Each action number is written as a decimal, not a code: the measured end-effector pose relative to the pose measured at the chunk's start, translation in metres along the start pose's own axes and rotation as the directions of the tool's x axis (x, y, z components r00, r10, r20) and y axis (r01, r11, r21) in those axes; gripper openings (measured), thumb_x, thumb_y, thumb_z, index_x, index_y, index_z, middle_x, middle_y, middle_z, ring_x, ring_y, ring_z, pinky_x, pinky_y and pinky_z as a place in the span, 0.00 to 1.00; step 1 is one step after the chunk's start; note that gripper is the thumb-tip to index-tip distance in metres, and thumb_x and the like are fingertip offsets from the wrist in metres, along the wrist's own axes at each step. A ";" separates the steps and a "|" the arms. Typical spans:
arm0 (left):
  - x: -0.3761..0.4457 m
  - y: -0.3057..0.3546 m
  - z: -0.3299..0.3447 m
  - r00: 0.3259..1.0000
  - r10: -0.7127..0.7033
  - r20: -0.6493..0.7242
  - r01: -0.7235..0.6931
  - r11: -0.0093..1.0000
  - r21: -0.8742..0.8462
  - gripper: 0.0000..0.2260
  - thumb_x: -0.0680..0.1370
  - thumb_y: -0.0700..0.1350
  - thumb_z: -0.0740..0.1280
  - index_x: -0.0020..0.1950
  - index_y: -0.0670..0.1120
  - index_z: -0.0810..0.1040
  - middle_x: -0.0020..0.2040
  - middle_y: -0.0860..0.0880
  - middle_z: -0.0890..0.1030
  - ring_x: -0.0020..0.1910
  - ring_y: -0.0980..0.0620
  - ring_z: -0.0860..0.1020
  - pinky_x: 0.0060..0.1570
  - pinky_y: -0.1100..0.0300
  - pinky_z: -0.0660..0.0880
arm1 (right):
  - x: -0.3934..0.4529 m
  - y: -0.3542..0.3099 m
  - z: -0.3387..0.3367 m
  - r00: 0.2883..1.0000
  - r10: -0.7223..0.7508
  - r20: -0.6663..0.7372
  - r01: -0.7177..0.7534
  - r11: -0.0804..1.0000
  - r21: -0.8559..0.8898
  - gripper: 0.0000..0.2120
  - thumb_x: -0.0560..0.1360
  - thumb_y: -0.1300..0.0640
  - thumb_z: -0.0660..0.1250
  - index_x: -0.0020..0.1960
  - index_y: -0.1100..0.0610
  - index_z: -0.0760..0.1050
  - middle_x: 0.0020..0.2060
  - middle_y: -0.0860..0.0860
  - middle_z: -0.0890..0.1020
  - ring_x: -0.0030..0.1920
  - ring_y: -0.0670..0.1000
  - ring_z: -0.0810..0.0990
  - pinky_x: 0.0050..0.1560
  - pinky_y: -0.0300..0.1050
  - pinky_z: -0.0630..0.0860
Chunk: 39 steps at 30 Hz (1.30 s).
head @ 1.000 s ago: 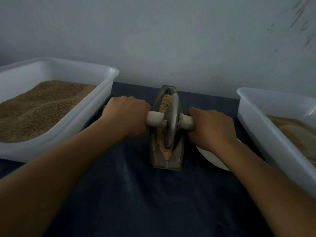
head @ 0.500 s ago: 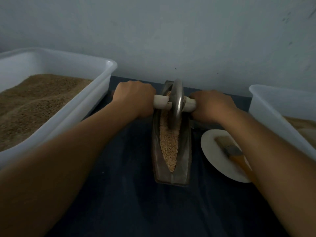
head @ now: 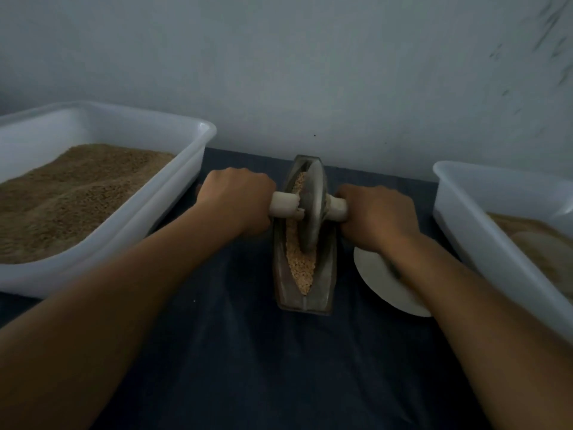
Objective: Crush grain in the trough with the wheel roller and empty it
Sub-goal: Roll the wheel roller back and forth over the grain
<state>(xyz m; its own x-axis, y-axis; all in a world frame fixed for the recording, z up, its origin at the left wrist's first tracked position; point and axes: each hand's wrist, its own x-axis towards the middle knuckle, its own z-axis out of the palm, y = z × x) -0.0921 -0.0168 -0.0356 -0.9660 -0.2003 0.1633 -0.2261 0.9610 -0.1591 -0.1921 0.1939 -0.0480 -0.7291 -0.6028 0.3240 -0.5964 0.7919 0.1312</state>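
Your left hand (head: pixel 237 203) clenched round the pale axle handle (head: pixel 283 207), your right hand (head: pixel 376 217) gripping the other end, wheel roller (head: pixel 310 209) standing upright mid-trough (head: pixel 305 301) on the grain (head: pixel 302 271), white tubs either side.

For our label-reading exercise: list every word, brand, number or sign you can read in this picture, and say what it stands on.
None: no readable text shows anywhere.
Left bin: plain white, no label.
Right bin: plain white, no label.
Trough and wheel: bare metal, no marking visible.
Handle, held by the left hand and right hand: unmarked.
Plate: blank.
Wall: only dark specks and scuffs, not writing.
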 end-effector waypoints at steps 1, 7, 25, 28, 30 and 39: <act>-0.005 0.000 -0.002 1.000 0.009 0.009 -0.009 1.000 0.002 0.16 0.72 0.59 0.72 0.56 0.55 0.76 0.44 0.51 0.78 0.40 0.50 0.74 0.41 0.52 0.72 | -0.008 -0.002 -0.002 1.000 -0.004 -0.018 0.004 1.000 0.003 0.11 0.71 0.45 0.69 0.53 0.43 0.74 0.40 0.47 0.80 0.39 0.55 0.79 0.30 0.44 0.57; -0.032 -0.004 -0.009 0.997 0.052 0.052 -0.050 0.998 -0.043 0.16 0.72 0.63 0.70 0.54 0.58 0.77 0.47 0.53 0.81 0.45 0.49 0.81 0.46 0.52 0.78 | -0.049 -0.011 -0.018 0.990 -0.043 -0.133 0.043 0.999 0.000 0.09 0.74 0.45 0.68 0.51 0.46 0.72 0.38 0.45 0.78 0.34 0.51 0.71 0.29 0.44 0.53; 0.010 -0.001 0.004 1.000 -0.025 -0.018 0.025 1.000 -0.017 0.13 0.73 0.57 0.70 0.55 0.55 0.78 0.41 0.52 0.76 0.38 0.50 0.74 0.37 0.53 0.70 | 0.012 0.002 0.006 1.000 0.027 0.003 -0.027 0.999 -0.022 0.10 0.69 0.44 0.68 0.48 0.43 0.73 0.38 0.46 0.77 0.35 0.52 0.71 0.30 0.43 0.55; 0.026 0.000 0.005 0.999 -0.037 -0.036 0.037 0.999 -0.010 0.12 0.73 0.56 0.70 0.55 0.55 0.78 0.41 0.51 0.76 0.38 0.49 0.73 0.37 0.52 0.68 | 0.032 0.010 0.009 0.995 0.021 0.093 -0.020 1.000 -0.014 0.11 0.67 0.42 0.68 0.46 0.42 0.71 0.37 0.44 0.72 0.35 0.51 0.69 0.30 0.42 0.56; 0.037 0.000 0.006 0.998 -0.039 -0.042 0.039 0.999 -0.010 0.13 0.73 0.55 0.70 0.56 0.55 0.79 0.42 0.51 0.77 0.38 0.49 0.73 0.37 0.52 0.67 | 0.045 0.014 0.011 0.989 0.008 0.147 -0.006 1.000 -0.014 0.09 0.68 0.42 0.67 0.45 0.41 0.71 0.37 0.44 0.72 0.35 0.50 0.69 0.30 0.41 0.57; 0.048 -0.004 0.012 0.998 -0.023 -0.063 0.023 1.000 0.004 0.13 0.73 0.56 0.69 0.55 0.55 0.78 0.39 0.52 0.74 0.33 0.52 0.69 0.32 0.55 0.62 | 0.057 0.017 0.010 0.971 -0.003 0.241 0.002 1.000 0.002 0.07 0.69 0.42 0.67 0.44 0.42 0.74 0.38 0.44 0.74 0.34 0.46 0.70 0.31 0.40 0.62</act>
<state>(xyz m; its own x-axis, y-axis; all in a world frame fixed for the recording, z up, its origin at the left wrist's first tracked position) -0.1390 -0.0323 -0.0392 -0.9509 -0.2099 0.2276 -0.2489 0.9554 -0.1588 -0.2475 0.1721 -0.0363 -0.7868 -0.6109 0.0882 -0.5990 0.7902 0.1297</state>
